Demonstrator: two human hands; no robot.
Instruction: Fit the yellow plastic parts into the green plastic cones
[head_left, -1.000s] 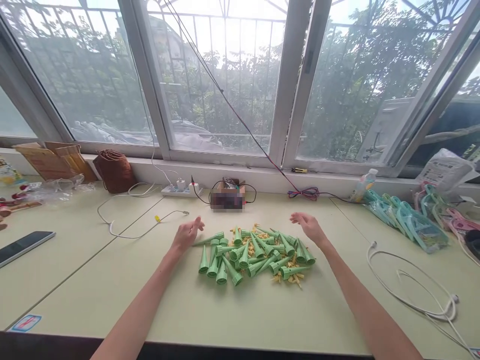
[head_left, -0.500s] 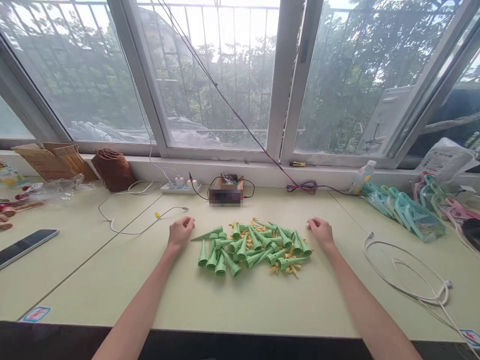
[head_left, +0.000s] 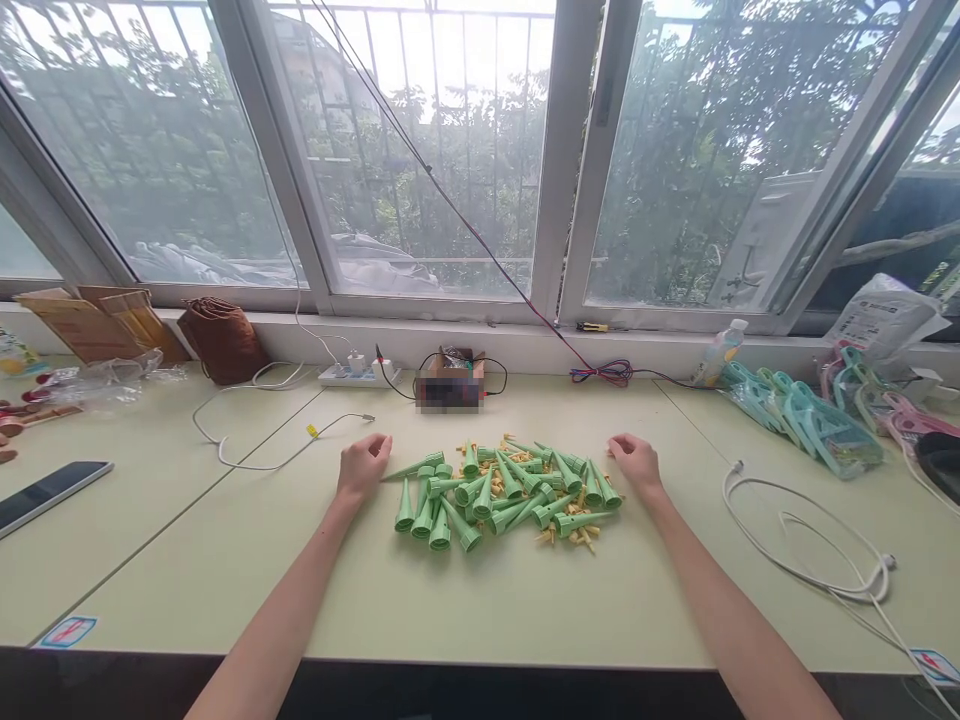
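A loose heap of green plastic cone-shaped nozzles lies on the table in front of me, some standing on their wide ends, others on their sides. Small yellow pointed pieces are scattered among and beneath them. My left hand rests on the table just left of the heap, near the tip of one green nozzle, its fingers curled in with nothing visible in them. On the heap's right side, apart from it, my right hand lies with fingers likewise curled and nothing showing between them.
A blurred dark device and a power strip stand by the window sill. White cables curl at right, near bagged teal plastic items and a bottle. At left are a phone and a brown pouch.
Both hands have moved apart and settled on the table, their fingers curling in. The view has shifted slightly. The heap looks the same.
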